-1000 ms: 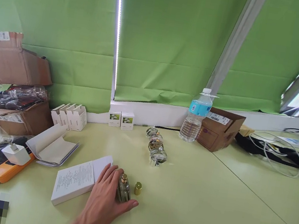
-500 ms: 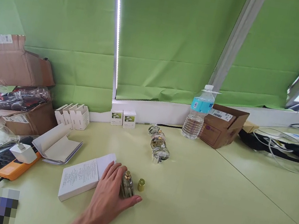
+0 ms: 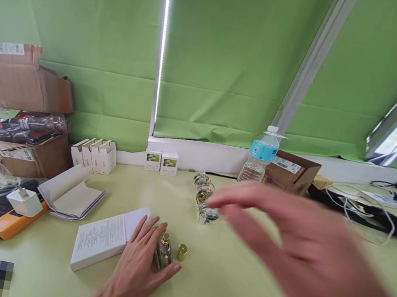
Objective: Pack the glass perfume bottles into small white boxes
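Our left hand (image 3: 133,270) grips a perfume bottle (image 3: 163,254). Our right hand (image 3: 318,251) hangs open, empty, near the bottle row (image 3: 203,195).

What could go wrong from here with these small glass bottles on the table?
The right hand, blurred by motion, is very close to the row of glass perfume bottles and might knock them over. The loose gold cap lies beside the left hand and its uncapped bottle, so it could get bumped and roll away.

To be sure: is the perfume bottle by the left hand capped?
Uncapped: the gold cap stands apart on the table beside the perfume bottle, its gold neck bare.
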A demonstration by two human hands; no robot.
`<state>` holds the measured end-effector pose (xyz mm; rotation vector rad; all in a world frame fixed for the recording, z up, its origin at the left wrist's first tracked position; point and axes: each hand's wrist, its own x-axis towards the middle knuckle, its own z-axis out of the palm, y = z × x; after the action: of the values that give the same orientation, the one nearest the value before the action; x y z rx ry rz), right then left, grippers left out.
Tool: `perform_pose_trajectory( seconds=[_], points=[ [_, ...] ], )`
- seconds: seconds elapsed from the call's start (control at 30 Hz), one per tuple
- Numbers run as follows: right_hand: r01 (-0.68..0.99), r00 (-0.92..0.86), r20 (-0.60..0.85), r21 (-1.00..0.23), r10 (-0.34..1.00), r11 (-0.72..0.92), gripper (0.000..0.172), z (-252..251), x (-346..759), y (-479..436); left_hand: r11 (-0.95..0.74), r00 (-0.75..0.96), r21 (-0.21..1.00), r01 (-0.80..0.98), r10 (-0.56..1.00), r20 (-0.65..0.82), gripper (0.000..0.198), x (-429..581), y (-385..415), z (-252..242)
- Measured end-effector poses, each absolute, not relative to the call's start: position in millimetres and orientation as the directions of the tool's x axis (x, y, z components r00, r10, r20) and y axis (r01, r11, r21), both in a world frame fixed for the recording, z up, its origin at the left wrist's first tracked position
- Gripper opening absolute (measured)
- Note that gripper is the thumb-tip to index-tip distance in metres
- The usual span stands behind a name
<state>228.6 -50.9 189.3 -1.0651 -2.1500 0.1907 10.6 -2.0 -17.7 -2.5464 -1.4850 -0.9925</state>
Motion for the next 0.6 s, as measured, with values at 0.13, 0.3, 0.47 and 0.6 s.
perform_pose_trajectory(
  seconds=[0.13, 0.3, 0.47, 0.6],
  points=[
    [0.759, -0.547, 0.19, -0.298, 0.815, 0.579, 0.024, 163.7, 195.1, -24.6, -0.544, 0.318, 0.286, 0.789, 0.759, 0.568, 0.062, 12.8, -1.4, -16.4],
    [0.839, -0.528, 0.04, -0.133, 0.848, 0.528, 0.023, 130.0, 158.9, -5.7, -0.564, 0.294, 0.305, 0.767, 0.732, 0.615, 0.052, 18.3, 0.2, -12.1],
    [0.839, -0.541, 0.029, -0.045, 0.84, 0.542, 0.02, 112.4, 145.5, -3.9, -0.557, 0.244, 0.33, 0.762, 0.719, 0.651, 0.035, 21.0, -1.2, -11.1],
    [0.821, -0.566, 0.056, -0.052, 0.823, 0.568, 0.022, 104.3, 146.1, -1.1, -0.557, 0.24, 0.344, 0.756, 0.725, 0.646, 0.039, 20.3, -1.2, -12.0]
  ],
)
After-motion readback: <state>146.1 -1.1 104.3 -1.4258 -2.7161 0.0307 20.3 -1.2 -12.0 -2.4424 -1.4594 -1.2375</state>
